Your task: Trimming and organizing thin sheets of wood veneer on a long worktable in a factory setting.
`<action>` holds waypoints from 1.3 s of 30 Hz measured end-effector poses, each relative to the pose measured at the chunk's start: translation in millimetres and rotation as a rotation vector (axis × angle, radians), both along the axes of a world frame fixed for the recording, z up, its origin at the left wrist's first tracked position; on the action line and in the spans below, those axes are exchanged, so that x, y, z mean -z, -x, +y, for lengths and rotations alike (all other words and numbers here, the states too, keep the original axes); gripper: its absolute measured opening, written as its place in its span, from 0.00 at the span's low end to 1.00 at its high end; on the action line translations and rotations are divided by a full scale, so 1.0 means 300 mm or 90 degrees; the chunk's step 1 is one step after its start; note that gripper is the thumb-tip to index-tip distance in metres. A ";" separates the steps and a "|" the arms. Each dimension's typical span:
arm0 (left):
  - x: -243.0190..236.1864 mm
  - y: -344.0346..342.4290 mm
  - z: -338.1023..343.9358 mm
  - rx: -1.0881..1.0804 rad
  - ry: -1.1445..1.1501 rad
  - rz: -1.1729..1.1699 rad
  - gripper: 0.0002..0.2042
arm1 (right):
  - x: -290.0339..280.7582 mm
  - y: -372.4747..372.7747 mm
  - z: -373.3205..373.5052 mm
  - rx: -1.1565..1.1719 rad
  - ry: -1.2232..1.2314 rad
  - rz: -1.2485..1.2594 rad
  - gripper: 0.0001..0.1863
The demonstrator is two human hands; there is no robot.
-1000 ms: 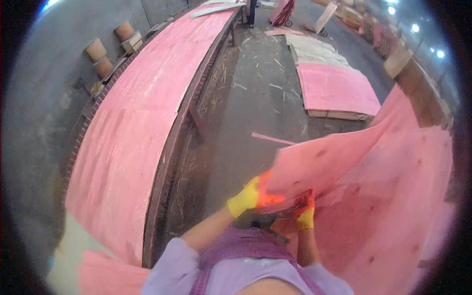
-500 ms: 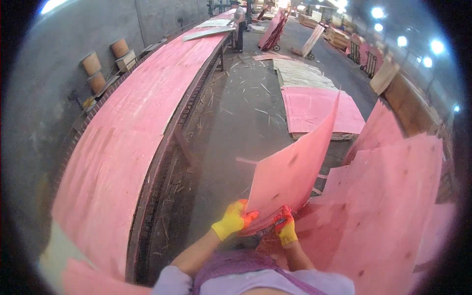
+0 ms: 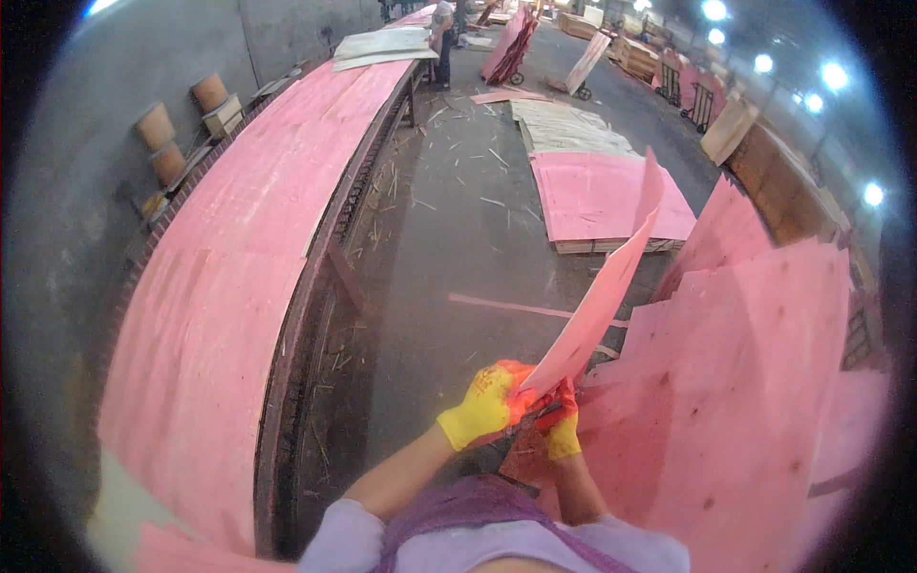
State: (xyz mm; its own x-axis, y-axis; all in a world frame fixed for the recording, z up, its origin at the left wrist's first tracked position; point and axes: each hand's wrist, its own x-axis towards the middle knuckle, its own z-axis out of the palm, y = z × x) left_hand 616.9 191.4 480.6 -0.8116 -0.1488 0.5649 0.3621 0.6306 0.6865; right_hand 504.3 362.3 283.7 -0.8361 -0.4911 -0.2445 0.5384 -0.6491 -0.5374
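Note:
A thin pink veneer sheet (image 3: 600, 294) stands tilted in front of me, seen nearly edge-on and curling at its far top. My left hand (image 3: 487, 405), in a yellow and orange glove, grips its near left edge. Close beside it, my right hand (image 3: 562, 420), gloved alike, is closed on the sheet's near lower part; its fingertips are partly hidden. Right of my hands leans a stack of pink veneer sheets (image 3: 735, 372) with ragged edges and dark knots.
A long conveyor table (image 3: 330, 239) covered with pink sheets (image 3: 210, 325) runs along my left. Ahead on the floor lies a low pile of pink and pale sheets (image 3: 611, 196). A person (image 3: 442, 43) stands at the table's far end. Wood scraps litter the aisle (image 3: 449, 239).
The held sheet has turned from showing its broad face to nearly edge-on. My left hand has moved right, closer to my right hand. At the far end, the pale sheet has shifted on the table.

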 end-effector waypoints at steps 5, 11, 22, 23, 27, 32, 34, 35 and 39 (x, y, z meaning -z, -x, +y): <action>-0.125 -0.106 -0.110 -0.043 0.005 0.052 0.13 | -0.004 -0.053 -0.067 0.011 -0.125 0.040 0.19; -0.083 -0.333 -0.261 -0.157 -0.107 0.109 0.17 | 0.335 0.115 0.041 -0.186 -0.198 -0.040 0.20; 0.092 -0.865 -0.409 -0.184 -0.497 0.360 0.13 | 0.105 -0.129 -0.823 -0.392 -0.171 0.074 0.21; 0.124 -0.897 -0.424 -0.215 -0.496 0.371 0.13 | 0.078 -0.145 -0.886 -0.407 -0.164 0.088 0.21; 0.242 -1.062 -0.492 -0.454 -0.405 0.349 0.17 | 0.032 -0.202 -1.132 -0.486 -0.141 0.154 0.21; 0.433 -1.189 -0.567 -0.259 -0.745 0.722 0.13 | 0.068 -0.235 -1.429 -0.586 -0.119 0.244 0.22; 0.465 -1.271 -0.583 -0.432 -0.669 0.651 0.14 | 0.122 -0.205 -1.538 -0.622 -0.111 0.330 0.22; 0.476 -1.311 -0.588 -0.573 -0.609 0.565 0.15 | 0.164 -0.167 -1.605 -0.634 -0.105 0.415 0.22; 0.618 -1.443 -0.671 -0.530 -0.710 0.728 0.07 | 0.283 -0.147 -1.835 -0.695 -0.074 0.605 0.23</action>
State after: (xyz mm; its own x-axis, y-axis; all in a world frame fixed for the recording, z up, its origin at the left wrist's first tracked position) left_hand 1049.8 -9.8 295.1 0.3459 -0.9337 0.0925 0.7738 0.3397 0.5347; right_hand 548.3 -188.1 198.9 0.0683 -0.9930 0.0960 0.1436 -0.0854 -0.9859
